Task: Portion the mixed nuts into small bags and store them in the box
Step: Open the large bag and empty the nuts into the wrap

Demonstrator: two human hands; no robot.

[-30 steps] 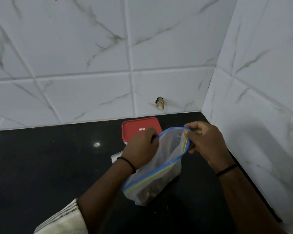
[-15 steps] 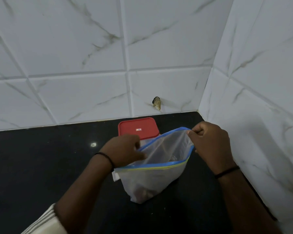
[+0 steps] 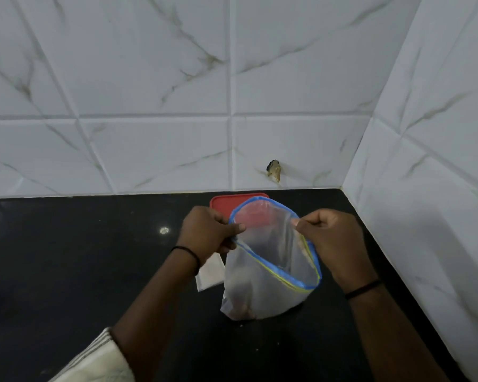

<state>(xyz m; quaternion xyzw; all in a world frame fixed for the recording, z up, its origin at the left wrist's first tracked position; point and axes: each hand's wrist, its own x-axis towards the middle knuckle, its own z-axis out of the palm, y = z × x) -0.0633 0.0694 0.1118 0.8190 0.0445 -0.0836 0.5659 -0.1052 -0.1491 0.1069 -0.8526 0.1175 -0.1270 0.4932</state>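
Observation:
A clear zip bag (image 3: 262, 282) with a blue and yellow seal stands on the black counter (image 3: 80, 271), its mouth pulled wide. Brown nuts (image 3: 242, 310) show dimly through its bottom. My left hand (image 3: 207, 232) pinches the left rim of the mouth. My right hand (image 3: 334, 244) pinches the right rim. Behind the bag lies a box with a red lid (image 3: 221, 204), mostly hidden by the bag and my left hand.
A white packet (image 3: 209, 275) lies flat under my left wrist, beside the bag. White marble tile walls close the counter at the back and the right, forming a corner. A small broken fixture (image 3: 273, 170) sticks out of the back wall.
The bag's mouth has been pulled from a narrow slit into a wide oval. My left hand has come out of the bag and taken hold of its left rim.

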